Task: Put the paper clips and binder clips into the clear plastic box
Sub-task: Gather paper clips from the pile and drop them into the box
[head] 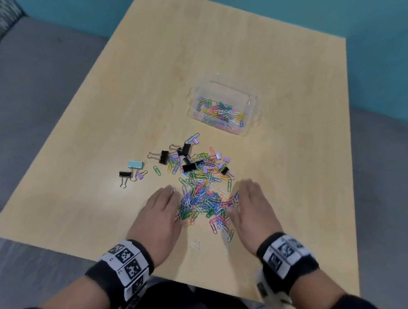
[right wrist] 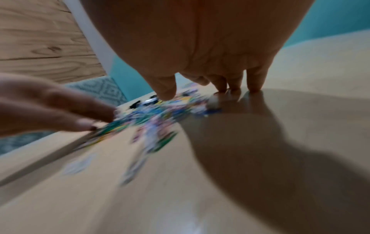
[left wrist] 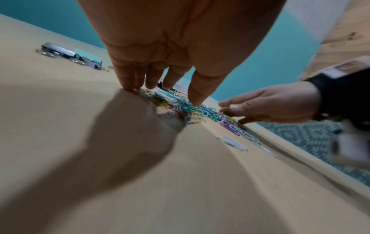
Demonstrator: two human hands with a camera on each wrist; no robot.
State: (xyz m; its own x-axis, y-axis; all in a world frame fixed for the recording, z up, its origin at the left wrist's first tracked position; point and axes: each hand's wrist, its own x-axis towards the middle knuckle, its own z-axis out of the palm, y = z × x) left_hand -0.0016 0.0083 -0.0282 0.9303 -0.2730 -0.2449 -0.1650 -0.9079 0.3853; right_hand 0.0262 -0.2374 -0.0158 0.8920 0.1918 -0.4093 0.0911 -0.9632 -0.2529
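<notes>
Two hands flank a heap of coloured paper clips (head: 202, 199) near the front of the counter (head: 287, 71). Left hand (head: 157, 219) on the heap's left, fingers straight, tips down on the wood, grip open, holding nothing. Right hand (head: 252, 210) on the heap's right, likewise flat and open. Binder clips (head: 186, 159) lie just beyond the heap; a few more (head: 131, 171) sit apart to the left. Clear plastic box (head: 225, 108) stands farther off, partly filled with clips, bare wood around it. A few stray clips rest close to the counter's near edge.
</notes>
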